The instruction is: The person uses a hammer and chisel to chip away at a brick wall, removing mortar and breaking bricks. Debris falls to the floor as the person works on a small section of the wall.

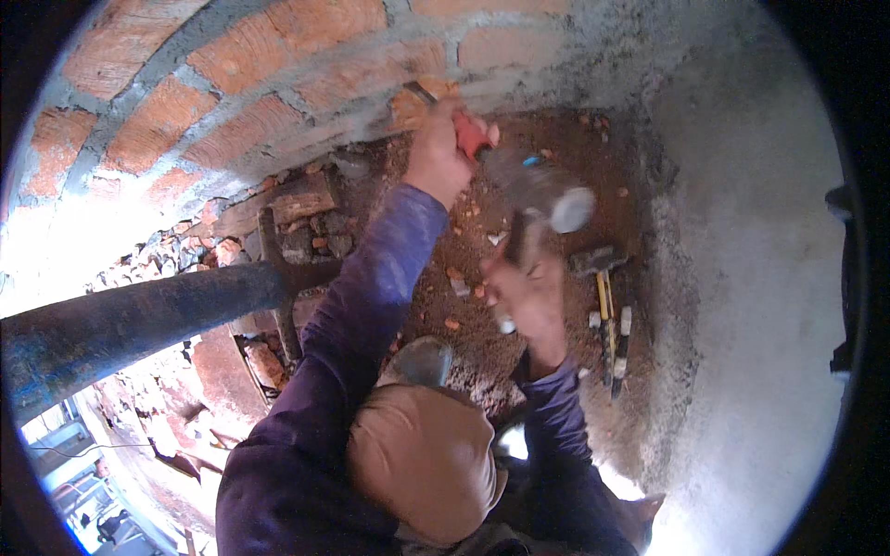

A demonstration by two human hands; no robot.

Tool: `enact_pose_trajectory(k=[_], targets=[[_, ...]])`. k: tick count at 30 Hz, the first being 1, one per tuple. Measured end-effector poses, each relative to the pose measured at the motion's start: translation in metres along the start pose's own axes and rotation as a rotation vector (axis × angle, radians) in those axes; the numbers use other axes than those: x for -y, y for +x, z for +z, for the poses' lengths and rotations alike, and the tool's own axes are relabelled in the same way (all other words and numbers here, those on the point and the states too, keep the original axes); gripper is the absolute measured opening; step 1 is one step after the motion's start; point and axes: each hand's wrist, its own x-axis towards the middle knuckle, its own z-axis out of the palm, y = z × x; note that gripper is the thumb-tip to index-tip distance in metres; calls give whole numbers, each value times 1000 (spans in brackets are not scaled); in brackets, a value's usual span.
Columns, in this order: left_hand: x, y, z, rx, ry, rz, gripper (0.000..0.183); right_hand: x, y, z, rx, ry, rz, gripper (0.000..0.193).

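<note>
Chisel (pixel 472 135) gripped inside left hand (pixel 438 155)

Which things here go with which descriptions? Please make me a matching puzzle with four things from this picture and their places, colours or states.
Things
1. Left hand
2. Right hand
3. Yellow-handled hammer
4. Brick wall

Descriptions
A. Orange-red with grey joints
B. Holding a red grip
C. Lying on the ground near the grey wall
D. Holding a blurred hammer

Right pairs: 1-B, 2-D, 3-C, 4-A
</note>
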Motion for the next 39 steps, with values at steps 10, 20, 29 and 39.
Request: enact_pose_trajectory(k=[10, 20, 29, 39], targets=[[-7, 6, 7, 14, -112, -19, 18, 95, -7, -12, -329, -96, -1008, 15], [-12, 1, 10, -21, -149, -19, 13, 46, -22, -38, -270, 184, -413, 22], [-15, -3, 23, 18, -75, 56, 16, 46, 21, 26, -128, -178, -9, 7], [-10, 8, 17, 5, -173, 37, 17, 116, -32, -63, -43, 220, -971, 11]])
